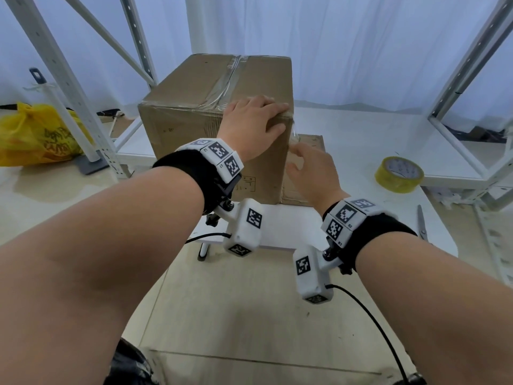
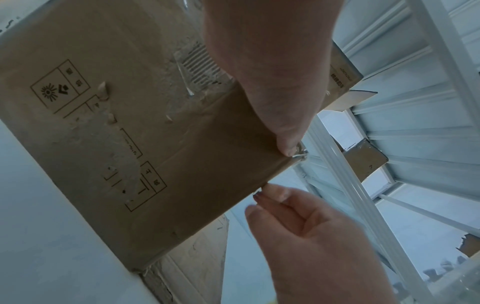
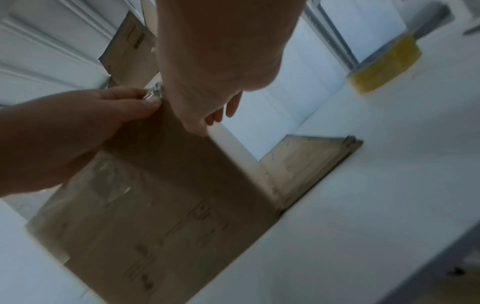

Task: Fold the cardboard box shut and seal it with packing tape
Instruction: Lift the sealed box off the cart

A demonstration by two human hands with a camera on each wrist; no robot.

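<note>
White table (image 1: 361, 151), taped box (image 1: 194, 112); left hand (image 1: 251, 126) flat atop, right hand (image 1: 311, 173) fingers half-hidden, grip unclear.

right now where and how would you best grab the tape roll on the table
Grip the tape roll across its yellow outer wall, or hook a thumb through the open core, coming from above. It lies flat with the hole facing up, right of the box, with clear space around it.

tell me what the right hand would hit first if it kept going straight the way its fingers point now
Probably the cardboard box: the right hand points forward and slightly left at the box's near right vertical edge, its fingers already at it. Whether they touch is unclear.
</note>
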